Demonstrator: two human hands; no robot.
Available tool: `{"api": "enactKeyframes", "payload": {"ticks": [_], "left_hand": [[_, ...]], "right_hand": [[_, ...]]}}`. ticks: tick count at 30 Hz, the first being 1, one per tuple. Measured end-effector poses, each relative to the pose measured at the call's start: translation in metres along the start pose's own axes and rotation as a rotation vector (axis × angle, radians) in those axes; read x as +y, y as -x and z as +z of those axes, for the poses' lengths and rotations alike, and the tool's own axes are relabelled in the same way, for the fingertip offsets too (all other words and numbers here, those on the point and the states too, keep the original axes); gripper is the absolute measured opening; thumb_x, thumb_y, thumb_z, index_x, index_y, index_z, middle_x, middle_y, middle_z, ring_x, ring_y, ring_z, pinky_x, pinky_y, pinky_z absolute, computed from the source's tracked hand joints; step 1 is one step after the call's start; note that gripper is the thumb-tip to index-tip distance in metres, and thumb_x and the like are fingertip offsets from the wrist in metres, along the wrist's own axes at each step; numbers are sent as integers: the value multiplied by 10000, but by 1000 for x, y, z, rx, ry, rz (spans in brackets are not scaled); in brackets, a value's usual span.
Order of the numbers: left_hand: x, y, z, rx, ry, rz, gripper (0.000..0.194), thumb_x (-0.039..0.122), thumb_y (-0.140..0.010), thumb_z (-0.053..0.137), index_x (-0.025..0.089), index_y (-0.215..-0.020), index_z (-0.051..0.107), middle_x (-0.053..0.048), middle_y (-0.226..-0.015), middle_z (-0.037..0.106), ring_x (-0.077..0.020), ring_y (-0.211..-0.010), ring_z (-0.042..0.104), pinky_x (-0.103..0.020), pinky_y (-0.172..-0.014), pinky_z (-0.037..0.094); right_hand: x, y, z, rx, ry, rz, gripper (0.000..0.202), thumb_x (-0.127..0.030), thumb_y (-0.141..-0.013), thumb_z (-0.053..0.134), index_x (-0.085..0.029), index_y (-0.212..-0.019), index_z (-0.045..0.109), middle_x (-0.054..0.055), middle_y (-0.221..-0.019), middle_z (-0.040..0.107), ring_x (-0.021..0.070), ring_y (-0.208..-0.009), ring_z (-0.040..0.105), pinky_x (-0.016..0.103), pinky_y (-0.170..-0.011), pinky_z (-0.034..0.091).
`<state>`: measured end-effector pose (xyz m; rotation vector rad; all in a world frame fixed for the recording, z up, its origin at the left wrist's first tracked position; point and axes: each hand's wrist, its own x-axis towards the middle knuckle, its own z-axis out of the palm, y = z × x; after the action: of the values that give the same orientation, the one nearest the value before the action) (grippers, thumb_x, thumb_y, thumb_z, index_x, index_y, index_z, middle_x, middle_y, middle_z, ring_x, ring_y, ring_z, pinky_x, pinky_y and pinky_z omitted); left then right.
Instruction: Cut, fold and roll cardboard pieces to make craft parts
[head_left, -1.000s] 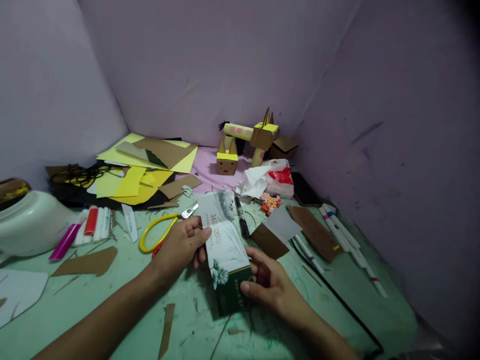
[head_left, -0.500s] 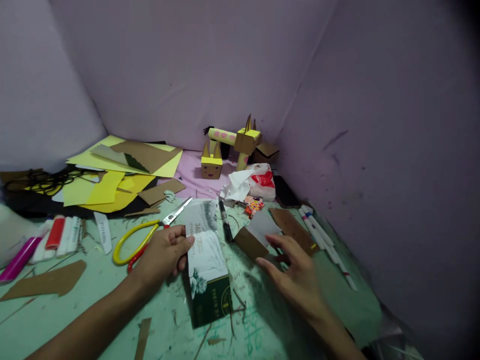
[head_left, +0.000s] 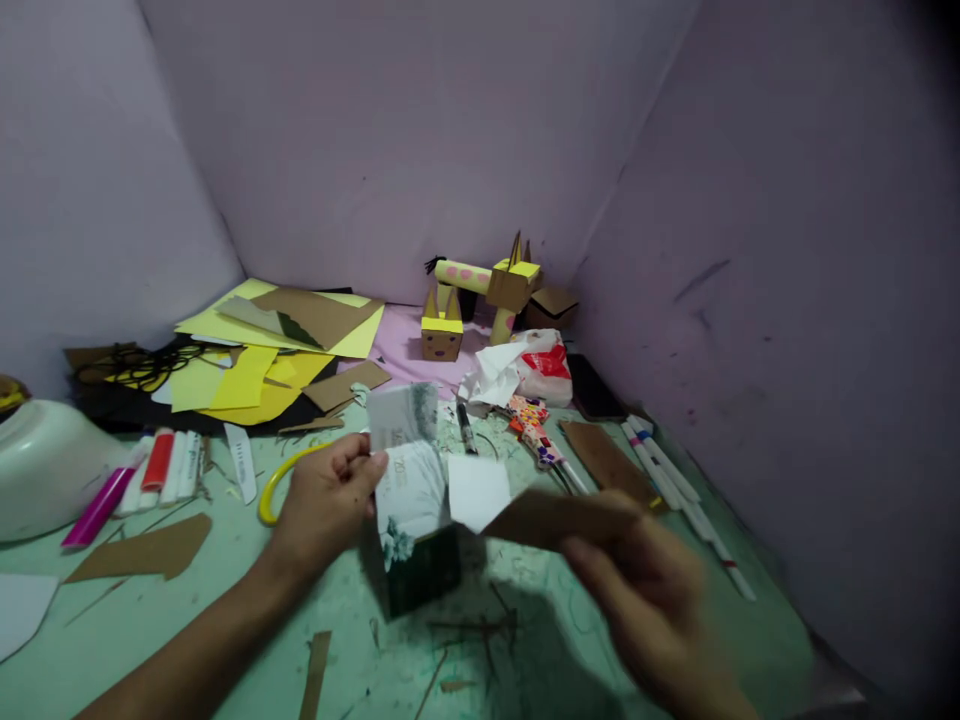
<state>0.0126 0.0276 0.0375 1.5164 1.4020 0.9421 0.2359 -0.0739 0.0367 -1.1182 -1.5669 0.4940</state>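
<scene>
My left hand [head_left: 326,495] pinches the left edge of a printed card [head_left: 412,475], white and grey above and dark green at its lower end, held above the table. Blurred by motion, my right hand [head_left: 652,590] grips a folded piece of cardboard [head_left: 551,515]. Its brown face points up, and a white flap [head_left: 478,490] juts out beside the printed card. Whether the two pieces touch, I cannot tell. Behind my left hand shows a yellow handle of the scissors [head_left: 277,488]; their blades are hidden. A black marker [head_left: 466,428] lies just beyond the card.
Coloured paper [head_left: 240,385] and black cord [head_left: 139,365] are piled at the back left. Cardboard animal figures [head_left: 442,340] stand at the back, near a tissue pack [head_left: 546,365] and a phone [head_left: 596,387]. Capped tubes [head_left: 157,460] lie left, white sticks [head_left: 686,500] right.
My right hand has picked up the folded cardboard from the table and brought it toward the printed card. The printed card has tilted and risen slightly. The view has swung a little left.
</scene>
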Motion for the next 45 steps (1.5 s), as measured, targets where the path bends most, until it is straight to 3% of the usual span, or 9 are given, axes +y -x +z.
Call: {"api": "enactKeyframes", "payload": {"ticks": [4,11,14,19,22,26,34,37,45], "left_hand": [[-3,-4,-31,355,-299,267,142,326,-760,549,202,-790,612,33,-572,579,-123,-497,511,-214,-475,381],[1,11,-47,498,-743,751,123,243,-827,478,223,-748,571,43,-558,534,-111,-491,483,-219,-506,348],[13,23,-47,395,-917,818,196,273,-809,447,248,-849,637,14,-598,622,-147,-514,545,-247,-481,357],[28,42,-41,16,-955,1185,385,201,-814,410,292,-1131,610,-15,-648,678,-189,-554,570,-295,-482,394],[33,54,-21,-141,-877,1280,410,139,-829,391,261,-1171,581,-29,-702,692,-196,-596,608,-311,-519,444],[37,64,2,-243,-905,1394,326,90,-828,429,215,-1063,618,-18,-640,673,-190,-519,594,-310,-418,414],[13,54,-22,-178,-709,764,714,311,-747,618,240,-1379,294,-151,-1317,509,-328,-1124,552,-398,-795,550],[-1,59,-23,-340,-520,532,664,225,-710,650,344,-1296,361,-43,-1236,573,-244,-1047,599,-311,-770,559],[-5,62,0,-286,-249,72,590,259,-706,623,198,-1262,434,-3,-774,595,-166,-643,595,-278,-584,529]], "right_hand": [[14,3,28,-455,49,-334,421,-14,-717,470,-229,-1048,617,48,-969,731,195,-964,662,442,-1025,391],[19,17,28,-638,92,-144,646,-7,-599,512,-237,-1199,580,77,-1144,670,246,-1129,576,516,-1053,331],[13,14,4,-561,137,-98,601,-19,-704,502,-299,-1234,547,56,-1195,642,232,-1122,582,508,-1041,361],[-12,-5,-23,-28,84,134,314,-335,-846,579,-299,-1157,591,64,-1203,631,271,-1139,570,435,-947,487],[-27,-19,-16,-164,101,57,747,-493,-658,748,-279,-1320,476,90,-1336,528,340,-1233,474,477,-1007,427],[-25,-30,3,-422,144,-53,889,-304,-630,804,-280,-1400,360,112,-1293,566,312,-1146,562,437,-928,501],[6,-24,4,-432,-111,129,941,-320,-536,856,-300,-1363,405,90,-1338,508,302,-1218,489,470,-1022,389],[14,-13,8,-466,-266,251,918,-365,-502,863,-292,-1315,442,95,-1295,523,292,-1174,519,459,-1000,411],[43,1,22,-344,-51,175,863,-382,-463,876,-335,-1254,535,81,-1183,543,317,-1139,449,540,-999,351]]}}
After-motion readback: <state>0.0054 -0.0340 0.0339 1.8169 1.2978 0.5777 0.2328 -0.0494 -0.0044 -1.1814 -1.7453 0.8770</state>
